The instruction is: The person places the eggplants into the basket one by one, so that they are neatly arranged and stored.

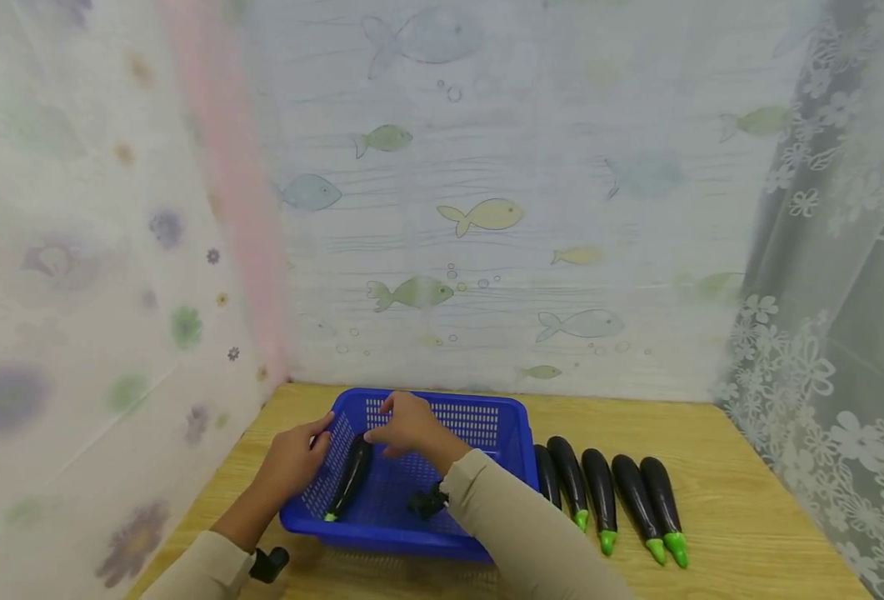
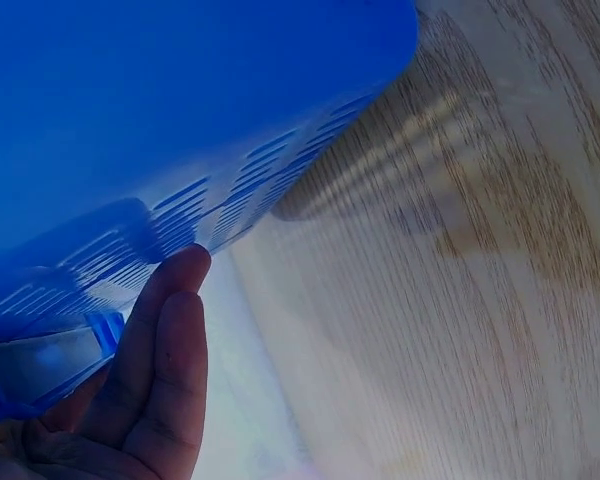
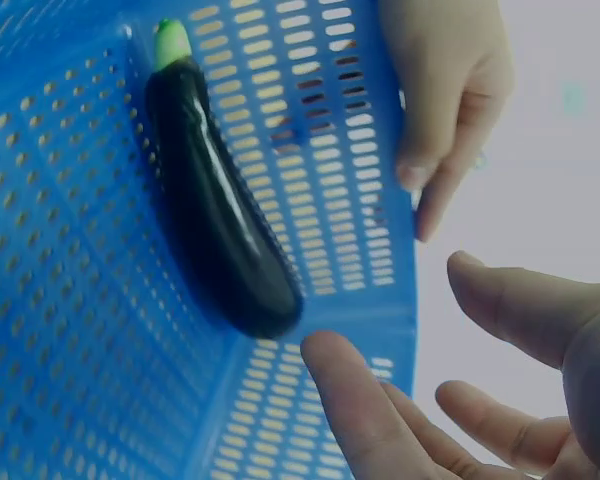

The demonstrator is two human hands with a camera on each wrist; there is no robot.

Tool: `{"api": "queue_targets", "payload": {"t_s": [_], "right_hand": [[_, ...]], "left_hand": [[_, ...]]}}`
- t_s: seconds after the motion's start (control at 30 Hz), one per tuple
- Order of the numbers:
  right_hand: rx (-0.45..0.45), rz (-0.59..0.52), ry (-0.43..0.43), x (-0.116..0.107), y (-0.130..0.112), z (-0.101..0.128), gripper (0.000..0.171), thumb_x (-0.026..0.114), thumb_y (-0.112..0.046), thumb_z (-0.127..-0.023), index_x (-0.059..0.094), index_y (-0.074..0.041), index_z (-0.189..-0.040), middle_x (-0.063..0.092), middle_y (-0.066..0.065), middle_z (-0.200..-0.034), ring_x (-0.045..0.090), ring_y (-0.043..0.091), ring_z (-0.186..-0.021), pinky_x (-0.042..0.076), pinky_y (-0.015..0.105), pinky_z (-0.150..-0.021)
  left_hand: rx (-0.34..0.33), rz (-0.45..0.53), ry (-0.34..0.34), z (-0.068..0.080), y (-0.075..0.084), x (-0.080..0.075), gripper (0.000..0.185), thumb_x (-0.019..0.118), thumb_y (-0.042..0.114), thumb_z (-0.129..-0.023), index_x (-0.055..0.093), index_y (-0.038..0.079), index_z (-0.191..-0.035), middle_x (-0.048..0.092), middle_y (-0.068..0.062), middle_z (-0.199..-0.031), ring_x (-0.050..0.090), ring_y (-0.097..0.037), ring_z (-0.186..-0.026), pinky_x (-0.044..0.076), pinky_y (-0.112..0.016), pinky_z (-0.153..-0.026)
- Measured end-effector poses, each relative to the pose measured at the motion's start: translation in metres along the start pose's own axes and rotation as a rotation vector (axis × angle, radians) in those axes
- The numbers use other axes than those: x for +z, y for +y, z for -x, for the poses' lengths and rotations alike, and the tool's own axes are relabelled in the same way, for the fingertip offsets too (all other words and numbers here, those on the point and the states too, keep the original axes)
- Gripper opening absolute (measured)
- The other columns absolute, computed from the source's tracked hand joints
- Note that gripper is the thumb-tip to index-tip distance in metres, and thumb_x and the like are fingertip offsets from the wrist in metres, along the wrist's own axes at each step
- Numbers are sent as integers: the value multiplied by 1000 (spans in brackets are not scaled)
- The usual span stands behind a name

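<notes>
A blue plastic basket with slotted walls holds one dark, glossy eggplant, which lies along its left wall with the green stem end toward me. My left hand grips the basket's left rim, thumb over the rim and fingers against the outer wall; those fingers show under the slots in the left wrist view. Inside the basket, my right hand is over the far end of the eggplant. Its thumb and fingers are spread apart, with a fingertip close by the eggplant's rounded end and nothing held.
Several more eggplants lie in a row on the wooden table, right beside the basket, green ends toward me. My right forearm crosses over the basket's right side. A fish-patterned curtain hangs behind the table, with more hangings left and right.
</notes>
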State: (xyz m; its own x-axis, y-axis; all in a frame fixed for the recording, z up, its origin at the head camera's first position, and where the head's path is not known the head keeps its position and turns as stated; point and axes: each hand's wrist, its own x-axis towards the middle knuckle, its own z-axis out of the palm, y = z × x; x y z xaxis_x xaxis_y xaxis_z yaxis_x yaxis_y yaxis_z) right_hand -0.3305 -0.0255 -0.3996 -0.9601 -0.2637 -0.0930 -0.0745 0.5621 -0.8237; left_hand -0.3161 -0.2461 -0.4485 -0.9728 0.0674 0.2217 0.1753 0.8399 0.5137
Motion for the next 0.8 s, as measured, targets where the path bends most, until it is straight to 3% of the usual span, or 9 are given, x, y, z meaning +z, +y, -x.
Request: {"api": "queue_targets", "payload": {"t_s": [0.2, 0.27, 0.47, 0.57, 0.8], "right_hand": [[-33, -54, -37, -22, 8, 9, 59, 85, -19, -88, 57, 0, -136, 67, 14, -106, 74, 26, -71, 64, 40, -69], [-41, -62, -37, -29, 12, 11, 59, 85, -20, -88, 57, 0, -136, 66, 14, -108, 74, 26, -72, 64, 40, -69], [-61, -59, -38, -52, 18, 24, 58, 84, -22, -89, 57, -1, -136, 67, 18, -119, 75, 28, -78, 64, 41, -72], [-75, -58, -41, -63, 23, 32, 59, 83, -24, -89, 56, -1, -137, 68, 17, -117, 75, 26, -78, 64, 42, -74], [-113, 6, -14, -86, 43, 47, 56, 82, -27, -91, 57, -4, -136, 70, 11, -111, 75, 22, -80, 63, 39, -72]], "left_hand": [[-2, 9, 8, 0, -2, 1, 46, 55, 20, -103, 57, 12, -149, 63, -10, -83, 42, -16, -53, 39, -32, -54], [-9, 18, -2, -1, -2, 1, 46, 54, 20, -104, 56, 12, -150, 58, -8, -77, 42, -16, -52, 40, -32, -54], [-12, 17, -8, -2, 0, -2, 46, 54, 20, -105, 56, 12, -150, 70, -16, -98, 43, -16, -54, 40, -32, -55], [-19, 23, -19, -1, 0, -2, 46, 53, 21, -105, 55, 12, -150, 69, -16, -95, 43, -16, -52, 40, -31, -53], [-33, 20, -20, 1, 0, -2, 47, 53, 21, -105, 54, 12, -151, 70, -20, -115, 45, -16, -56, 40, -31, -54]]}}
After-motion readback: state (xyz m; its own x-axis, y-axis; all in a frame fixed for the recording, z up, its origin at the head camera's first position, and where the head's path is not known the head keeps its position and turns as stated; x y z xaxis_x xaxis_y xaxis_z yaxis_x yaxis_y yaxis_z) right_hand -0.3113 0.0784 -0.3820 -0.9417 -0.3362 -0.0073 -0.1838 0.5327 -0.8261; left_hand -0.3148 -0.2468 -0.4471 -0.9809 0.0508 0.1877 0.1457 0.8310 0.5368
